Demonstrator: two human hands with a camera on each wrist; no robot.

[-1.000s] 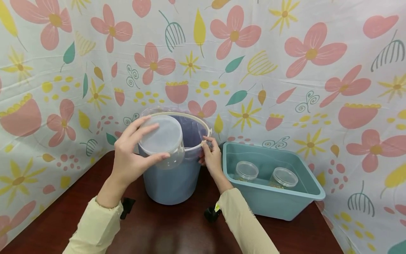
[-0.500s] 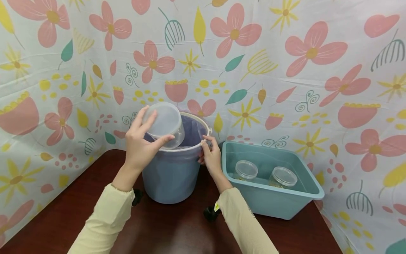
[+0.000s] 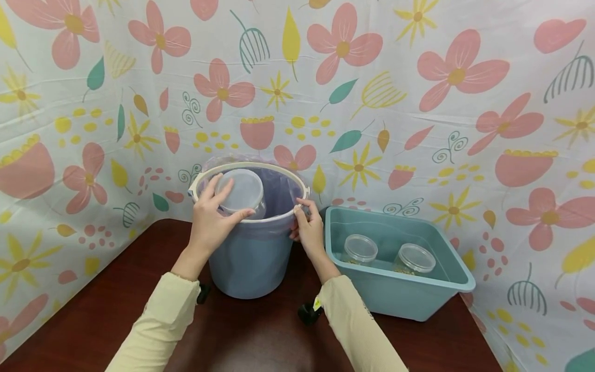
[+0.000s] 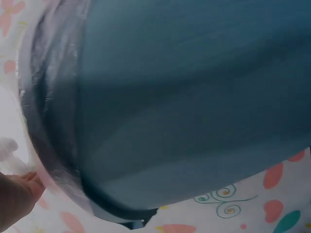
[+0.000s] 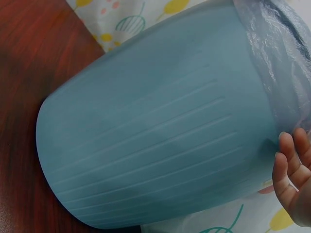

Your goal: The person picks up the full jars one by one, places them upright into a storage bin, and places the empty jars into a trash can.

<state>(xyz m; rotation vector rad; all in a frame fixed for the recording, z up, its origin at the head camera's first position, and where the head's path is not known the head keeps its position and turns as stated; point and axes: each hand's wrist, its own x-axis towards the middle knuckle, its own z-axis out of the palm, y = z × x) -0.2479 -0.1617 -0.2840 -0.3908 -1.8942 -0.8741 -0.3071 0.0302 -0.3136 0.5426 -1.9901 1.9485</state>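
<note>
In the head view, a blue trash bin [image 3: 248, 266] stands upright on the table, lined with a thin translucent bag [image 3: 279, 192] under a cream rim ring [image 3: 274, 219]. My left hand [image 3: 207, 222] grips a clear plastic jar [image 3: 243, 190] with a frosted lid, fingers spread over the lid and thumb at its near edge. The jar is tilted inside the bin's mouth, its lower part hidden by the near rim. At the bin's right side, my right hand [image 3: 310, 227] pinches the rim by the ring's tab. Its fingertips [image 5: 285, 141] show against the bag in the right wrist view.
Right of the bin sits a teal tub [image 3: 400, 281]. Two lidded clear jars, one on the left [image 3: 361, 249] and one on the right [image 3: 416, 258], stand in it with small bits at the bottom. A flowered curtain [image 3: 344, 119] hangs behind the dark red table [image 3: 260, 330].
My left hand first raised the jar from in front of the bin to above its rim, then lowered it into the mouth. My right hand has stayed at the rim.
</note>
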